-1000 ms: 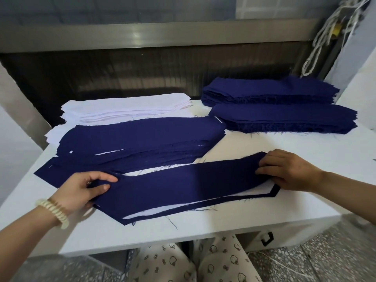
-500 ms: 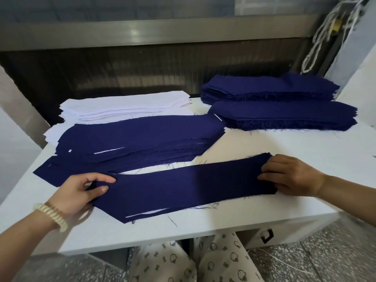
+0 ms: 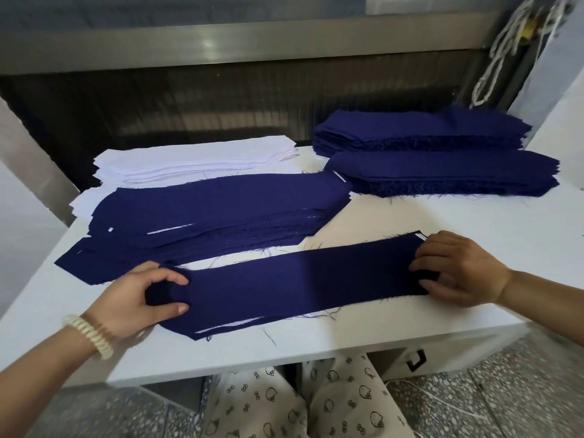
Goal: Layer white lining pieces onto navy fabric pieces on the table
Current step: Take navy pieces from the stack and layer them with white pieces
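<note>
Left grip point(image 3: 139, 298) and right grip point(image 3: 458, 270) each pinch an end of the navy strip point(image 3: 300, 279) between them. It lies on a white table point(image 3: 410, 222).

The navy piece point(image 3: 300, 279) has come down flat over the lining point(image 3: 227, 325) — the wide white margin of a second ago is now a sliver along the near edge. The left hand point(image 3: 136, 298) has slid further onto its end.
</note>
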Available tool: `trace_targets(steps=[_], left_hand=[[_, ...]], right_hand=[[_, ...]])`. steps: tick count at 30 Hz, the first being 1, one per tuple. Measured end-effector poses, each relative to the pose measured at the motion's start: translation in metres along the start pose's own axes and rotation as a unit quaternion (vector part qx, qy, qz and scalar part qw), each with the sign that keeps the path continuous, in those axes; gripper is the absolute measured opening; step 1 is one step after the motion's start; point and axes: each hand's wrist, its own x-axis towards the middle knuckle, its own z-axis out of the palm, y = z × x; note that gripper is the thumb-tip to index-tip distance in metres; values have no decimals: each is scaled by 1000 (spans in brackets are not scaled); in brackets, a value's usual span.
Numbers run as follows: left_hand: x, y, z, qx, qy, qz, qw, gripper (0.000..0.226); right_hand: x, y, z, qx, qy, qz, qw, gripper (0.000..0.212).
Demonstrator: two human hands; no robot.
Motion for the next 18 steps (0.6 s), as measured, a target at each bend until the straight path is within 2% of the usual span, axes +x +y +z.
trace_targets(steps=[4, 8, 11, 14, 18], left_hand=[[0, -1, 3, 66, 11, -27, 997, 69], [7, 1, 2, 122, -27, -112, 986, 95], [12, 7, 2, 153, -65, -134, 977, 94], [14, 10, 1, 119, -73, -145, 979, 87], [13, 9, 0, 79, -63, -134, 986, 81]], right_hand=[[7, -2, 3, -91, -25, 112, 989, 33], [8, 2, 8, -125, -127, 244, 953, 56], [12, 1, 9, -93, -153, 307, 935, 65], [18, 1, 7, -50, -171, 351, 919, 69], [27, 1, 1, 112, -156, 422, 886, 67]])
